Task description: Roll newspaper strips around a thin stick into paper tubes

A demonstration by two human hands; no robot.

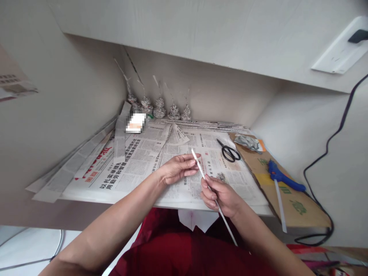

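A thin white rolled paper stick (228, 227) slants from above the newspaper down towards my lap. Near its upper end, my left hand (180, 168) pinches the stick between thumb and fingers. Lower down, my right hand (220, 194) is closed round it, with the thumb on top. Under both hands lie printed newspaper sheets (161, 180), spread over the table. Black-handled scissors (230, 152) rest on the paper beyond my right hand.
Several small coiled-paper gourd shapes (159, 108) stand along the back wall, behind a bundle of paper sticks (212, 126). At right, a blue glue gun (284, 179) lies on cardboard (299, 214), near a black cable (324, 149). Paper strips (77, 168) lie at left.
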